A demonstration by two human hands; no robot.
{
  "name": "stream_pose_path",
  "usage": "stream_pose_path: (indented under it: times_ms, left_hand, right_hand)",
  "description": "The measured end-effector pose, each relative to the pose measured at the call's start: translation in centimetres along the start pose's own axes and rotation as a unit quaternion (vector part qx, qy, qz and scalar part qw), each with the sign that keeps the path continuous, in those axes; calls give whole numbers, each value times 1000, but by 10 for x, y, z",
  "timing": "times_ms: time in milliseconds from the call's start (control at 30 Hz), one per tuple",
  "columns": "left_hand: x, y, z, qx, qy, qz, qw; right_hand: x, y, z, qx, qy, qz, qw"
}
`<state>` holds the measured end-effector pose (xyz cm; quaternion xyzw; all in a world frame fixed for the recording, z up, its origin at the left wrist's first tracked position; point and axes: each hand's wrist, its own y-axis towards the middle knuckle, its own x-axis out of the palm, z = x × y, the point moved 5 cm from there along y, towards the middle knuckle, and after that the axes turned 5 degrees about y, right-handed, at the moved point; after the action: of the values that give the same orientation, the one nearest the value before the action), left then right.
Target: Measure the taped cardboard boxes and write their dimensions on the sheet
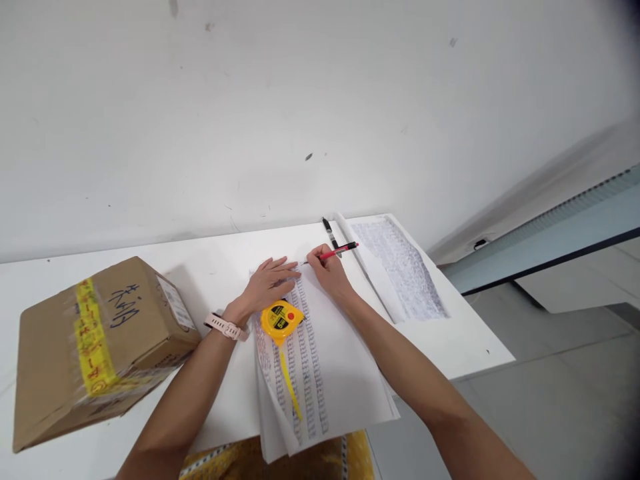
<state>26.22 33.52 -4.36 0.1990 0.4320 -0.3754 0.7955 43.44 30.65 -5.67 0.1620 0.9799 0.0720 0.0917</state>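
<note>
A red pen (337,252) with a black end is gripped in my right hand (327,270), its tip at the upper part of a paper stack (345,373). Columns of small handwriting run down the left side of the top sheet, and its right side is blank. Flat on the sheet's upper left lies my left hand (270,283), fingers spread, a pale pink watch band on its wrist. Just below that hand, a yellow tape measure (281,321) rests on the paper, with a length of yellow blade (291,387) pulled out toward me.
At the left stands a taped cardboard box (100,347), close to my left forearm. A black pen (330,233) and densely written sheets (400,267) lie to the right on the white table (465,347). A wall (250,120) rises behind the table.
</note>
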Motion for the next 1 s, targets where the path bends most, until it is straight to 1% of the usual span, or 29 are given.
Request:
stream_pose_path:
  times_ms: [133,267,367,633,1000]
  left_hand:
    - [0,2,-1,7,3,12,1000]
    - [-1,2,-2,14,3,22,1000]
    - [0,2,-3,18,6,27,999]
    - [2,1,-2,18,-9,40,999]
    - [4,0,-3,9,-15,32,999]
  right_hand:
    - [0,3,1,1,22,13,1000]
    - [-1,2,-5,-19,-29,35,999]
    - [1,0,-7,-26,-60,24,998]
    - [0,0,-1,-6,-71,14,997]
    - [1,-1,1,-16,-83,0,996]
